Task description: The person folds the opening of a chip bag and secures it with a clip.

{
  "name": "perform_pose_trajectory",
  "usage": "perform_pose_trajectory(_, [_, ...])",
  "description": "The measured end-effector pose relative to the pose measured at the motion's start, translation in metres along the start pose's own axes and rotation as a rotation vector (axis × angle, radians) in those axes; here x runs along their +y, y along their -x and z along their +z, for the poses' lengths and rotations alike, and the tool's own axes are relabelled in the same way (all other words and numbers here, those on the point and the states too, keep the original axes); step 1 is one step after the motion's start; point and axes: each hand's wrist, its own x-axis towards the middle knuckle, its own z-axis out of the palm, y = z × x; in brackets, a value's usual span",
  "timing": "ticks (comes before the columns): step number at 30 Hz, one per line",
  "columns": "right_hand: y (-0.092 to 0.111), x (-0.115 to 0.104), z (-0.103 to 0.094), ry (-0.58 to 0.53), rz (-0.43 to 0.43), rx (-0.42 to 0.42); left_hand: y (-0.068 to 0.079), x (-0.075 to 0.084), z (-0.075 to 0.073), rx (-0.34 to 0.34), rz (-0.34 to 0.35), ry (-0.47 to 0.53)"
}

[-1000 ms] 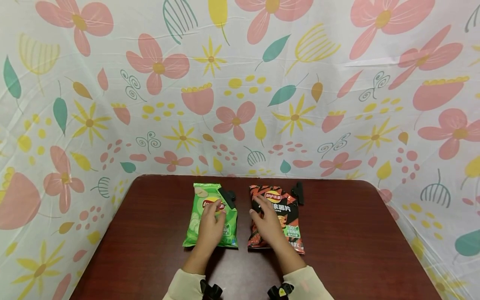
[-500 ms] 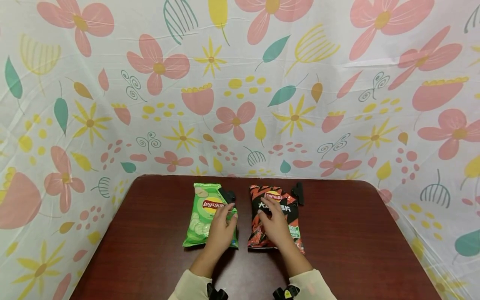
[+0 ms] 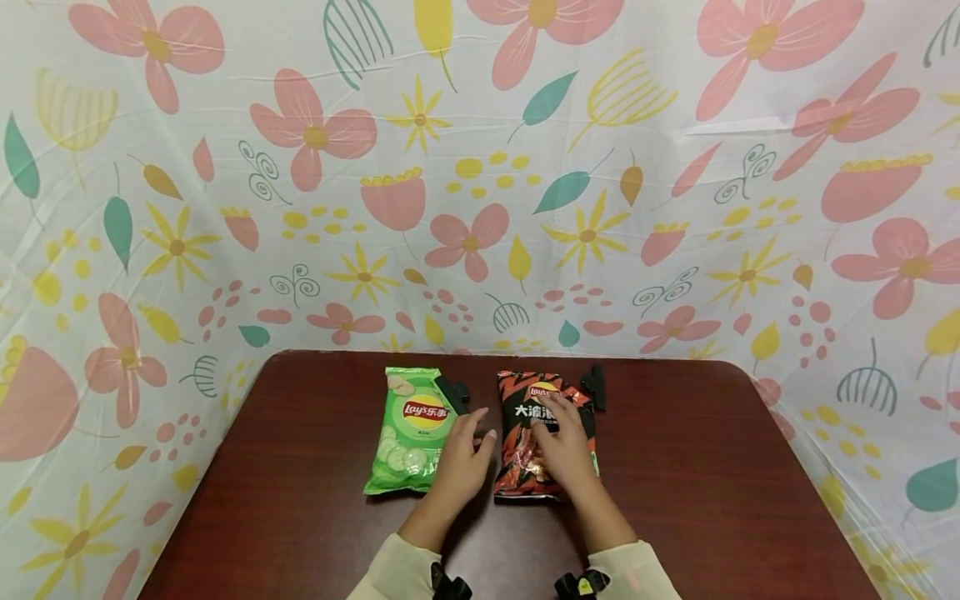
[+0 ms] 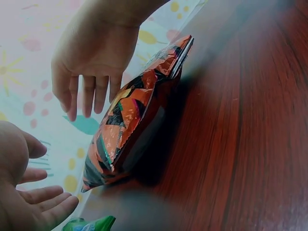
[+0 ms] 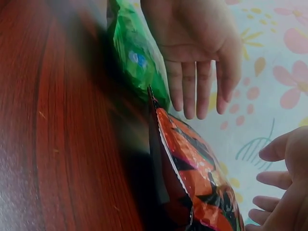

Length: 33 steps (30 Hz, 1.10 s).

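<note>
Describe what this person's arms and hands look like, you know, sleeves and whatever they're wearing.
The left hand and right hand are bare, without gloves. The left sleeve and right sleeve are cream-coloured. At their inner edges sit a left black device and a right black device, the latter with a small yellow patch.

Through the left wrist camera I saw my left hand (image 4: 24, 202) at the lower left, thumb apart from its loosely extended fingers. My right hand (image 4: 94, 62) reached in from the top, fingers pointing down beside a crinkled orange-and-black bag (image 4: 127, 115); I couldn't tell whether they touched. A green bag (image 4: 94, 224) showed at the bottom edge, the wood-grained bench (image 4: 240, 125) filled the right, and a flower-printed sheet (image 4: 29, 67) stood behind.
</note>
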Motion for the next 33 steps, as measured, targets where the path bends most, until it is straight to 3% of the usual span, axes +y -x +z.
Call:
perform_pose_trajectory(23, [0.0, 0.023, -0.024, -0.006, 0.101, 0.071, -0.005, 0.0, 0.023, -0.095, -0.091, -0.041])
perform_pose_trajectory(33, [0.001, 0.035, -0.033, -0.004, 0.199, 0.047, -0.002, 0.0, 0.025, -0.115, -0.108, -0.049])
